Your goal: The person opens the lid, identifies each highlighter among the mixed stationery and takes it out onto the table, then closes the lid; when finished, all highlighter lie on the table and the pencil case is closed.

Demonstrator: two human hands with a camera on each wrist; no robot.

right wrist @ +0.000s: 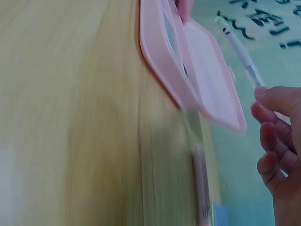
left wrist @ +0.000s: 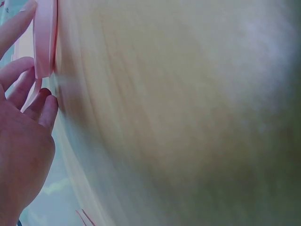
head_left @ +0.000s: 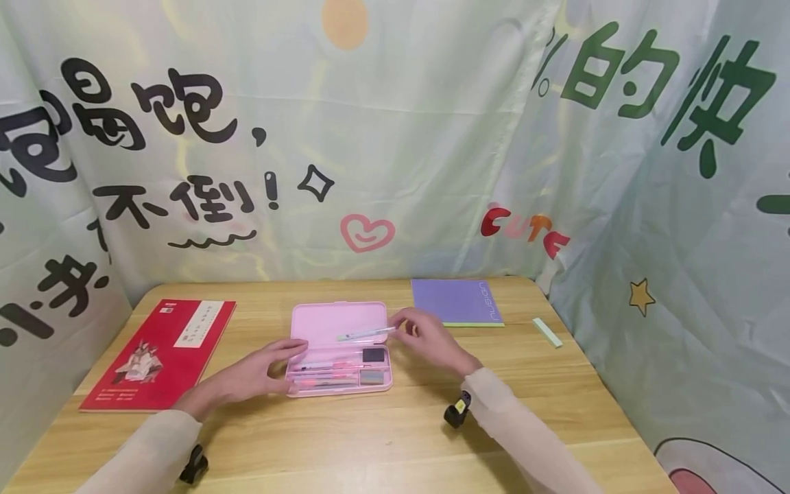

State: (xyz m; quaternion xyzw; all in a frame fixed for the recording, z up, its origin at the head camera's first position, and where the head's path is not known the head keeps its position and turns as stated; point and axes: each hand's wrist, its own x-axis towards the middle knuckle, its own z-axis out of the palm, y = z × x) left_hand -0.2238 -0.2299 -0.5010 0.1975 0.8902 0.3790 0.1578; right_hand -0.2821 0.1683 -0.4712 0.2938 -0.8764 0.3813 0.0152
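A pink pencil case [head_left: 339,393] lies unfolded on the table, its lid [head_left: 338,319] tipped back. Several pens [head_left: 327,374] lie in its long compartments; a dark block [head_left: 373,355] and a grey block [head_left: 372,377] sit at the right. My left hand [head_left: 262,370] holds the case's left end, thumb at the near corner and fingers by the hinge. In the left wrist view, fingertips meet the pink wall [left wrist: 44,40]. Between thumb and fingers, my right hand [head_left: 432,339] pinches a slim white pen [right wrist: 242,56] with a pale green end, raised over the lid.
To the left lies a red book [head_left: 166,357]. Behind my right hand, a purple notebook [head_left: 459,302] lies flat. A pale green-white strip [head_left: 547,333] is near the table's right edge. Printed curtains [head_left: 395,151] stand behind the wooden table [head_left: 345,446].
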